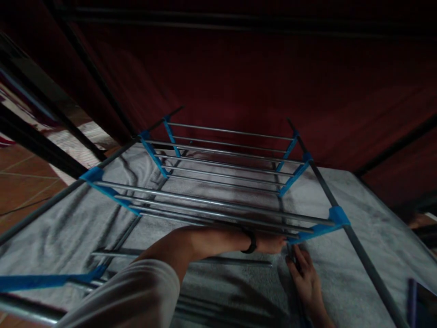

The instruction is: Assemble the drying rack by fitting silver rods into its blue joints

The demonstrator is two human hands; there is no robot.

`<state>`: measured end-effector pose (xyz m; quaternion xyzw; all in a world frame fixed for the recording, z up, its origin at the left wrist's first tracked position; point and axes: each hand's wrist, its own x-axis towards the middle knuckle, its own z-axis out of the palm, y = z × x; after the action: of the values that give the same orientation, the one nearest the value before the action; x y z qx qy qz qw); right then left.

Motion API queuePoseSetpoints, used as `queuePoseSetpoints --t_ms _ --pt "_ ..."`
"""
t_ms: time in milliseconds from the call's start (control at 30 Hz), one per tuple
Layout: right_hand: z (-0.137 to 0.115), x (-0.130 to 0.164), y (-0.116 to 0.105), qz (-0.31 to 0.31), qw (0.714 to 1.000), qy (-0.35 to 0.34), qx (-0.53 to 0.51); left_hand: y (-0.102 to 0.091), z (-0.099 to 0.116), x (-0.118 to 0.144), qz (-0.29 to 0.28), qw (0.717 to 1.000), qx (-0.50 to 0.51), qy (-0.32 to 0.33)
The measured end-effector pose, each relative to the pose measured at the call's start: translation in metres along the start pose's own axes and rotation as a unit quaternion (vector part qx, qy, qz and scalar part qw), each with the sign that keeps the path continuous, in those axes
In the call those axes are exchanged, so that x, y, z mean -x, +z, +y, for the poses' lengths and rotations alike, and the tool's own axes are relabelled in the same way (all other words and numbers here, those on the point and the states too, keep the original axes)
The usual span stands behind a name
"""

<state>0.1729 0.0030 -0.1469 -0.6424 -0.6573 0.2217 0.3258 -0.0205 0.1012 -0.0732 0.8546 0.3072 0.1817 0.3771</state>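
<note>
A partly assembled rack of grey metal tubes and blue plastic brackets lies on a grey cloth. My left hand [271,243], with a black band on its wrist, reaches under the nearest crossbars. Its closed fingers are at the lower end of the right-hand blue bracket [317,231]. Just below and to the right, my right hand [306,275] is closed around a dark metal tube that runs up to that bracket end; the joint is partly hidden by my fingers. Above both hands, a long grey side tube [363,259] passes through the bracket's upper end.
Loose metal tubes [235,261] lie on the cloth [378,214] near my left forearm. Another blue bracket [44,281] with short tube ends is at lower left. A dark red panel [239,77] stands behind the rack. Tiled floor [23,171] shows at left.
</note>
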Motion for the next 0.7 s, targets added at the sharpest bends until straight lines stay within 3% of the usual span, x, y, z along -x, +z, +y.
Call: queuePoseSetpoints --t_ms 367,700 --pt "-0.049 -0.015 -0.001 0.035 0.995 0.034 -0.084 -0.009 0.007 0.006 -0.018 0.997 0.02 -0.067" --pt "-0.044 -0.014 0.01 0.069 0.986 0.0 -0.154 -0.012 0.006 0.005 -0.026 0.998 -0.025 -0.058"
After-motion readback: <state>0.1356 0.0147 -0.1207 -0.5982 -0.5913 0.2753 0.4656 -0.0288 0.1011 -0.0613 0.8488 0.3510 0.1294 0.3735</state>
